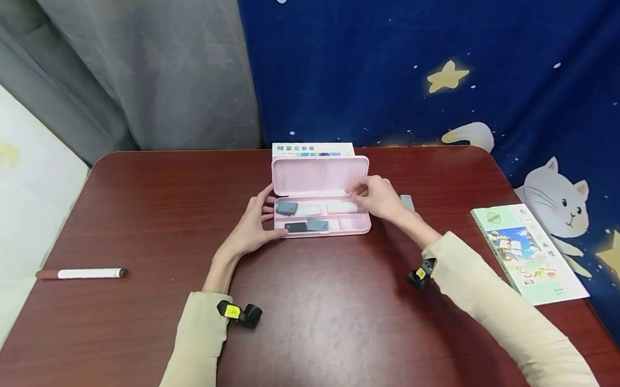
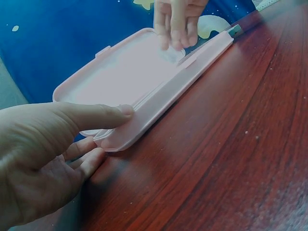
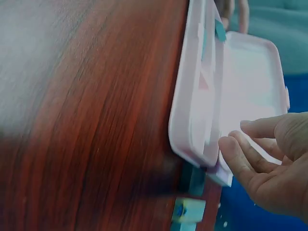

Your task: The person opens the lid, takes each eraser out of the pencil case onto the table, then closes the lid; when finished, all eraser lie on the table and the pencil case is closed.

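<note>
Pink pencil case [image 1: 321, 200] lies open, left hand [image 1: 253, 223] gripping its end, right hand [image 1: 376, 196] spread loosely above its tray.

Open pink case [image 1: 319, 175] on table [image 1: 323, 323].
Left end held by left hand [image 1: 253, 226]; right hand [image 1: 376, 198] poised over tray.

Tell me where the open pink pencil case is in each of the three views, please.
Head view: the pink pencil case lies at the table's far middle, lid raised, between both hands.
Left wrist view: it runs from lower left to upper right; the left hand holds its near end.
Right wrist view: it stands at upper right, beside the right hand.
Shared landmark: the red-brown table.
</note>
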### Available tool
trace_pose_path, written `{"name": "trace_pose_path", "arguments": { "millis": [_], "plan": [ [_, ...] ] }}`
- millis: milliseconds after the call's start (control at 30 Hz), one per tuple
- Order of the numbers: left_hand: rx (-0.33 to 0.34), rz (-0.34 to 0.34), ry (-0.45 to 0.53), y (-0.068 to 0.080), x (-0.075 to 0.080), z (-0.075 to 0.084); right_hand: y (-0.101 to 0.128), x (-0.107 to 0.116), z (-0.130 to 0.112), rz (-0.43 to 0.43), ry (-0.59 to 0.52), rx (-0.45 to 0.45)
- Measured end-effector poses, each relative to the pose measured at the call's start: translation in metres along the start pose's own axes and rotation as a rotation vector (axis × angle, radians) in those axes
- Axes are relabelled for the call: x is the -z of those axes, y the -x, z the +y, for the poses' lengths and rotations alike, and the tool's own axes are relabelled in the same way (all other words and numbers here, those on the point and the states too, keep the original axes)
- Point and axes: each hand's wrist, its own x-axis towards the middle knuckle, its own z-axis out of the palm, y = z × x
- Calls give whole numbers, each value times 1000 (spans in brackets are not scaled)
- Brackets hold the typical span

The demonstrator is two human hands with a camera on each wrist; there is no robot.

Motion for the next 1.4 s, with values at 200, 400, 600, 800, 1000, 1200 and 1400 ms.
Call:
{"name": "trace_pose_path", "arguments": {
  "millis": [200,400,600,800,1000,1200,1400],
  "plan": [
    [-3,1,6,0,1,-1,-9,-16,-11,-65,69,78],
    [-11,-3,13,-1,1,-3,-14,-23,-15,-87,100,124],
    [-7,-2,1,-2,0,-3,-14,-27,-9,-107,124,142],
    [-4,1,0,-1,0,-4,-14,-32,-8,-101,183,198],
    [-4,5,6,-1,1,-4,-14,-31,-9,-93,232,184],
    [-17,14,20,-1,1,-3,-9,-32,-8,-64,268,185],
    [-3,9,4,-1,0,-3,-5,-32,-4,0,284,259]
  ]
}}
